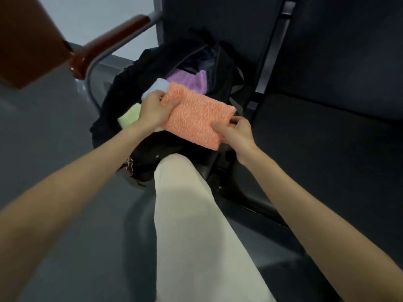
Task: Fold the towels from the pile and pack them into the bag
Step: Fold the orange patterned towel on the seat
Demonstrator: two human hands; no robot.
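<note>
A folded orange towel (194,118) is held over the open black bag (122,88), which stands on the floor against a dark seat. My left hand (156,110) grips the towel's far left corner, thumb on top. My right hand (234,132) pinches its near right edge. Inside the bag lie a purple towel (189,80), a light blue towel (158,86) and a pale yellow-green towel (129,118), each partly hidden by the orange towel and my left hand.
My leg in light trousers (196,225) reaches to the bag's near side. A chair with a reddish wooden armrest (109,40) and metal frame stands at the left. Dark seats (327,105) fill the right. A brown table corner (26,40) is at upper left.
</note>
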